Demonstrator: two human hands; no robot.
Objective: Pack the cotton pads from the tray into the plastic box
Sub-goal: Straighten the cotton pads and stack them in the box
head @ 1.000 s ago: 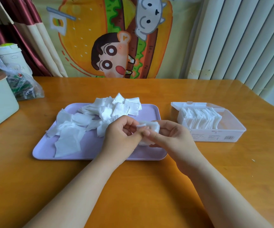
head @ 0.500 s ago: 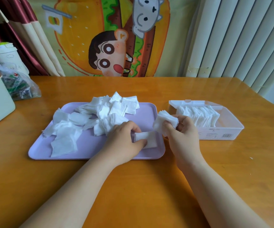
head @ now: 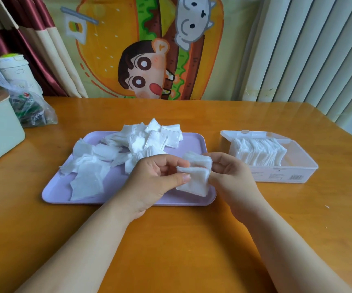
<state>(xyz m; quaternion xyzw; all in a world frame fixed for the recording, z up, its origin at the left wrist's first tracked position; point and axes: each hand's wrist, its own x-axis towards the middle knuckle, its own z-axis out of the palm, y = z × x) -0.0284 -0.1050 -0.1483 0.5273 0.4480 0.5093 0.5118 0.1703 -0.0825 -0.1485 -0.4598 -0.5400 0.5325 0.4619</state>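
Cotton pads [head: 194, 178] pinched over tray [head: 194, 142] R corner.

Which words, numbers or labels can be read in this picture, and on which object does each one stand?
No text here can be read.
On the plastic box, front wall: small printed lines and a barcode, too small to read.
On the plastic bag: green and red print, blurred.
On the white tub behind it: faint marks, blurred.
On the cartoon wall cloth: pictures only, no words.
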